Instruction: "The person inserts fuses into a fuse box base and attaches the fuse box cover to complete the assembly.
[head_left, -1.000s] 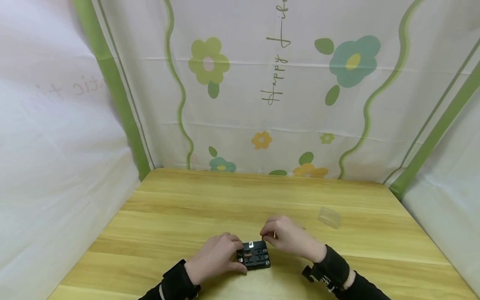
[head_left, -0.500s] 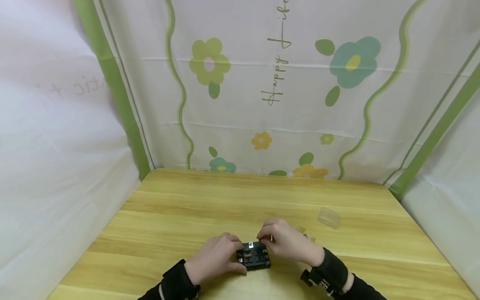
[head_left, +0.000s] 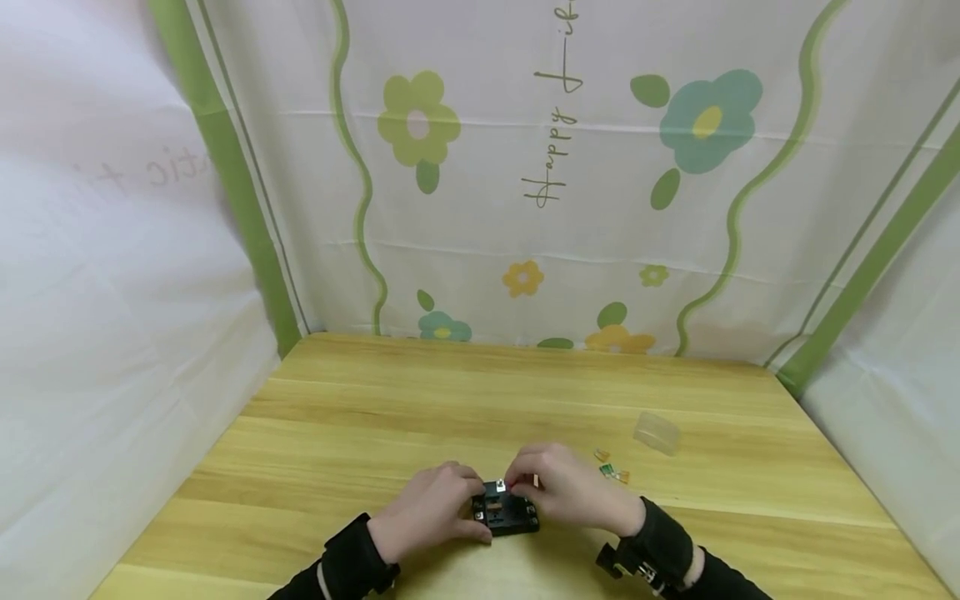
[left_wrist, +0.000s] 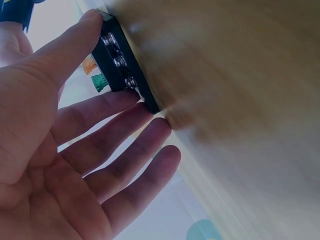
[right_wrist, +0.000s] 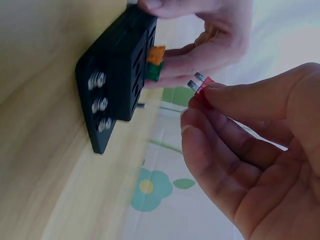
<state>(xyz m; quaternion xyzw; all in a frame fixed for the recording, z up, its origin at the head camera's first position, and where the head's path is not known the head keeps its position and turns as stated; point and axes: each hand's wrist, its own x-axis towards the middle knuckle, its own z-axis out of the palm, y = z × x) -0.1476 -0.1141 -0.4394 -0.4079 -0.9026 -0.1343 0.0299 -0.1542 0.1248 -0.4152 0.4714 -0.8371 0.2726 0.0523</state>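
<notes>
A black fuse box (head_left: 512, 523) lies on the table in front of me, with metal screw terminals along its sides. My left hand (head_left: 431, 510) grips its left end between thumb and fingers. An orange blade fuse (right_wrist: 156, 54) and a green blade fuse (right_wrist: 154, 72) sit in its slots. Between the thumb and fingertips of my right hand (head_left: 567, 492) is a red blade fuse (right_wrist: 203, 86). Its two metal prongs point towards the box in the right wrist view, apart from it. In the head view, the right hand covers part of the box's far right side.
Several loose fuses lie right of my right hand, among them a green one (head_left: 607, 471) and an orange one (head_left: 602, 456). Behind them is a clear plastic cover (head_left: 657, 433). White patterned cloth (head_left: 480, 208) walls the wooden table (head_left: 375, 400) at the back and sides.
My right hand has moved left with the red fuse, from beside the box to over its right part. Loose fuses behind that hand have come into view. The left hand keeps its grip.
</notes>
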